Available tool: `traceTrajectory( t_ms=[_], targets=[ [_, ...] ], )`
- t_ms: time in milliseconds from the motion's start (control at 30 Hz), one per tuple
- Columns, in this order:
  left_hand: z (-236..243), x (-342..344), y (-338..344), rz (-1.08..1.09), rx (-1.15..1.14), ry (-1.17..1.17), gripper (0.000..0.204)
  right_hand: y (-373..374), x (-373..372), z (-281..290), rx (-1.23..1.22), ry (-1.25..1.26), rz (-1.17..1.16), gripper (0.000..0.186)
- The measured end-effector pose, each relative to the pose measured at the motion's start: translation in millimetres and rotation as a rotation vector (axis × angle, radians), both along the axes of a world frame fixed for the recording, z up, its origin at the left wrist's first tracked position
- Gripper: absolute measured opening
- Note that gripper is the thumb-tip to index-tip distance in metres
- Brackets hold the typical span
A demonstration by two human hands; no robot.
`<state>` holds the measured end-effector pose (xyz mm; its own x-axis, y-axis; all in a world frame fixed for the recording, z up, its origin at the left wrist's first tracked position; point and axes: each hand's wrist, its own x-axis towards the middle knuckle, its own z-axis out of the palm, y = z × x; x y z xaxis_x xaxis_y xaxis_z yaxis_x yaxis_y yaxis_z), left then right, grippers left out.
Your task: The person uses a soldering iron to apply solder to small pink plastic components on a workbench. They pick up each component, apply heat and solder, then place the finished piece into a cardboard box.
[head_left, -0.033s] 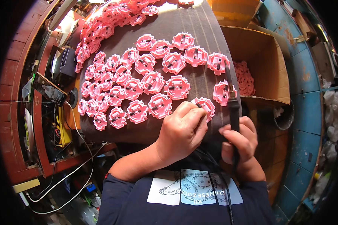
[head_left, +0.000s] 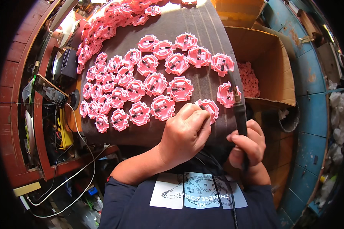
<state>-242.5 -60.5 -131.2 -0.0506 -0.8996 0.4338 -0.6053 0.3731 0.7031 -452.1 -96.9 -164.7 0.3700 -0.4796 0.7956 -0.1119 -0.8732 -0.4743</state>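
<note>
My right hand (head_left: 250,145) is closed around the black handle of a soldering iron (head_left: 240,119) with a cord. Its metal end points away from me, beside a pink plastic housing (head_left: 226,94) near the table's right edge. My left hand (head_left: 187,129) is closed in a pinch against another pink housing (head_left: 211,108), partly covering it; what its fingers hold is hidden. Several more pink housings (head_left: 180,89) with small black and white parts inside lie in loose rows to the left and beyond.
A heap of pink housings (head_left: 103,28) covers the table's (head_left: 202,32) far left. An open cardboard box (head_left: 269,57) with pink pieces stands to the right. A phone (head_left: 49,91) and white cables (head_left: 84,133) are at left. The iron's cord (head_left: 233,202) runs across my shirt.
My right hand and the soldering iron have shifted slightly right and toward me. The right-hand pink housings look slightly shifted or more exposed. My left hand stays in place.
</note>
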Motion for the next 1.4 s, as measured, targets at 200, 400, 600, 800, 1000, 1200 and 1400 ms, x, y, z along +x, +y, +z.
traceTrajectory(
  t_ms=[200, 400, 600, 800, 1000, 1200, 1400],
  targets=[
    [-2, -3, -1, 0.014, 0.0, 0.008, 0.017, 4, -21, 3, 0.07, -0.04, 0.014, 0.07],
    [-9, -4, -1, 0.022, -0.061, 0.016, 0.016, 17, -31, 12, 0.15, -0.041, 0.006, 0.047],
    [-6, -3, 0, 0.002, -0.033, -0.006, 0.019, 26, -37, 15, 0.202, -0.058, 0.035, 0.023],
    [-5, -2, 0, -0.017, -0.064, -0.046, 0.023, 27, -38, 16, 0.191, -0.023, 0.047, 0.021],
    [-4, -2, -1, -0.023, -0.045, -0.042, 0.022, 27, -39, 14, 0.175, -0.013, 0.054, 0.021],
    [-2, -2, 0, -0.02, -0.038, -0.044, 0.021, 25, -37, 14, 0.167, -0.009, 0.059, 0.024],
    [-3, -2, -1, -0.027, -0.048, -0.042, 0.022, 25, -37, 14, 0.15, -0.003, 0.063, 0.024]
  ],
)
